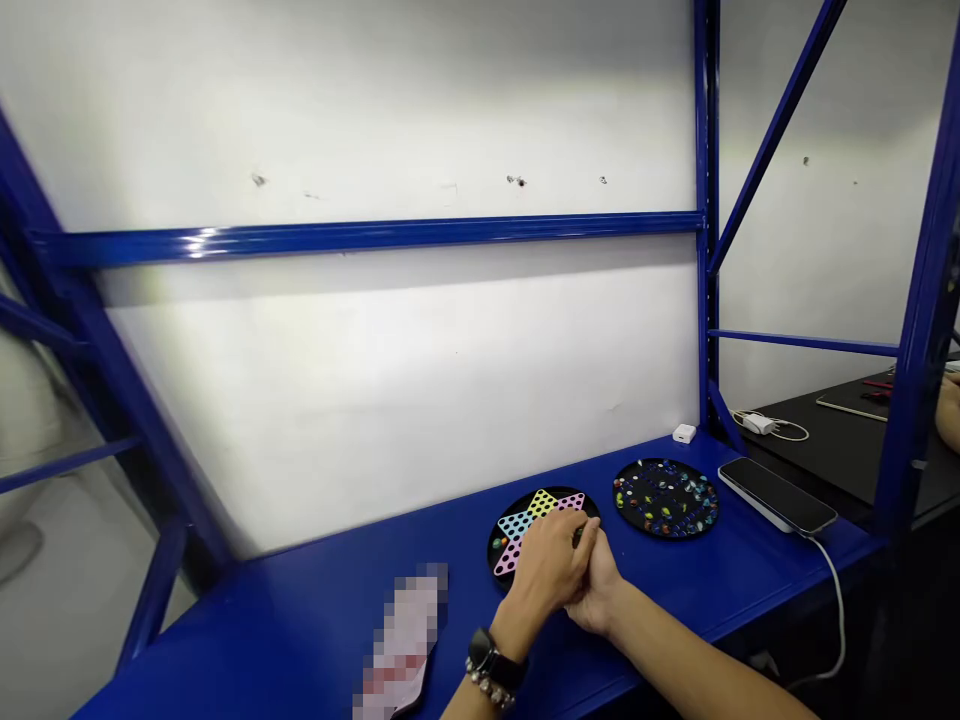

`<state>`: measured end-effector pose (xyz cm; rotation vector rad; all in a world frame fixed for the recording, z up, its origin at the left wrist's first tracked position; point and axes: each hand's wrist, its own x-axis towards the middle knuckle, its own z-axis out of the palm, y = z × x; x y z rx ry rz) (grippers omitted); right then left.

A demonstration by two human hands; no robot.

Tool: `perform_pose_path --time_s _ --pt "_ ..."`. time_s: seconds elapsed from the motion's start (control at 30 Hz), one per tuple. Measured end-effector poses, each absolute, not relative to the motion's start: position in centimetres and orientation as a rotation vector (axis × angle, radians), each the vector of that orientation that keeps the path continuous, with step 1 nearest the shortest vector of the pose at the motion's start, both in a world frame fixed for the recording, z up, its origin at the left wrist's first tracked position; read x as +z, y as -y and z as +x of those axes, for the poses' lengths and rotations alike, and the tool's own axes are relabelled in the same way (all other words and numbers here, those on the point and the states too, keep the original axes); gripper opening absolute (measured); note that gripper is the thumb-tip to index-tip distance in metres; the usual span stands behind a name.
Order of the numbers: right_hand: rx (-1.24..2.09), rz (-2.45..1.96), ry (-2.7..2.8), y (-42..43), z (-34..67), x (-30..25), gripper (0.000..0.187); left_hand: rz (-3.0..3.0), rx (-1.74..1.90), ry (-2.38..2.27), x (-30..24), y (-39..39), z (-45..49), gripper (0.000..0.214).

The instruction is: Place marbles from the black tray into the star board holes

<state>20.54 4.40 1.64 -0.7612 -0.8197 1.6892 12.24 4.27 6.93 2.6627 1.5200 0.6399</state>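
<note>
- On my feed the far left is taken up by a glossy blue steel shelf frame (97,330) with diagonal braces, set against a matt white wall (375,130).
- On the blue steel shelf (247,620) lies a flat pale pink object (401,630), pixelated so that I cannot tell what it is.
- The left hand (544,565), with a black wristwatch (486,660) and a beaded bracelet (489,692) at its wrist, sits over the near edge of a round black board (502,540) bearing a pastel pink, yellow and blue star of holes.
- Its fingers (562,535) are bunched together at the board, but I cannot tell whether they are clamped on anything.
- The right hand (596,600) presses close against the left, its fingers mostly hidden.
- Just beyond lies a second round black disc (666,498), scattered with small multicoloured glass marbles.
- Further right, a black glossy smartphone (776,495) sits on a white slab, trailing a white cable (836,600).
- At the right edge, another person's hand (949,415) rests over a black desk (840,450).
</note>
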Motion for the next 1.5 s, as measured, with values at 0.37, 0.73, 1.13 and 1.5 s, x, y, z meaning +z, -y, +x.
perform_pose_path --time_s 0.37,0.73,1.13,1.5 --pt "1.794 -0.698 0.208 -4.5 21.9 3.4 0.031 2.466 0.6 -1.853 7.9 -8.8 4.0 0.03" --pt "1.796 -0.695 0.259 -4.0 21.7 3.5 0.037 2.498 0.068 -2.033 5.9 -9.7 1.5 0.025" --pt "1.805 -0.684 0.26 -3.8 21.6 3.8 0.039 2.534 0.085 -2.055 5.9 -9.3 2.2 0.022" --pt "1.896 -0.689 0.278 -3.8 21.4 3.8 0.045 2.455 0.164 -2.001 5.4 -9.3 2.0 0.023"
